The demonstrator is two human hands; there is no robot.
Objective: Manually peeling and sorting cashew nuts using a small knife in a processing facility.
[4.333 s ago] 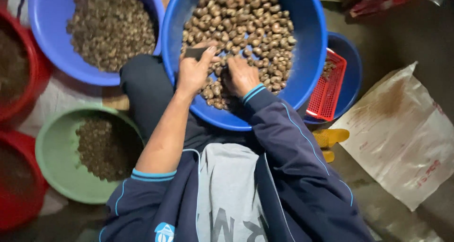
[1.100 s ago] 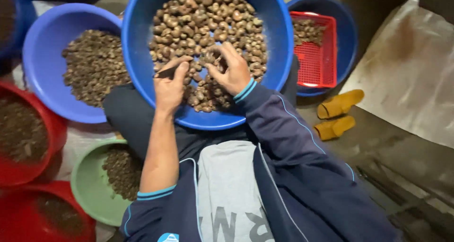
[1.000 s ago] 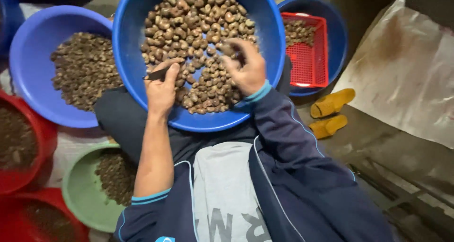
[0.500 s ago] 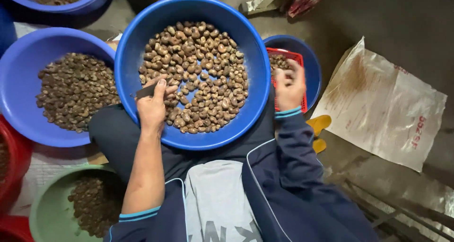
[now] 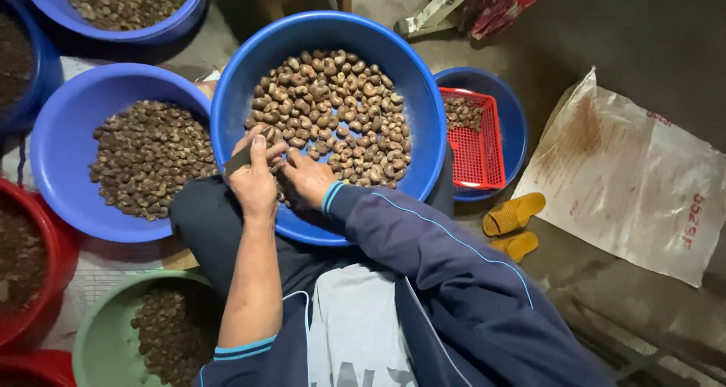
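Note:
A big blue basin point(image 5: 423, 115) rests on my lap, half full of light brown nuts in their shells point(image 5: 340, 107). My left hand point(image 5: 253, 179) is over its near rim, closed on a small dark blade point(image 5: 236, 160) that sticks out to the left. My right hand point(image 5: 306, 177) lies beside it among the nuts at the basin's near edge, fingers curled toward the left hand; whether it holds a nut is hidden.
Another blue basin point(image 5: 68, 130) of darker nuts is at left, a green bowl point(image 5: 98, 334) at lower left, red basins point(image 5: 53, 266) at far left. A red basket point(image 5: 476, 137) sits in a small blue basin at right. Yellow slippers point(image 5: 514, 213) and a sack point(image 5: 635, 175) lie on the floor.
My right hand came back from the red basket at right to the near edge of the big basin, beside the left hand. The view shifted slightly.

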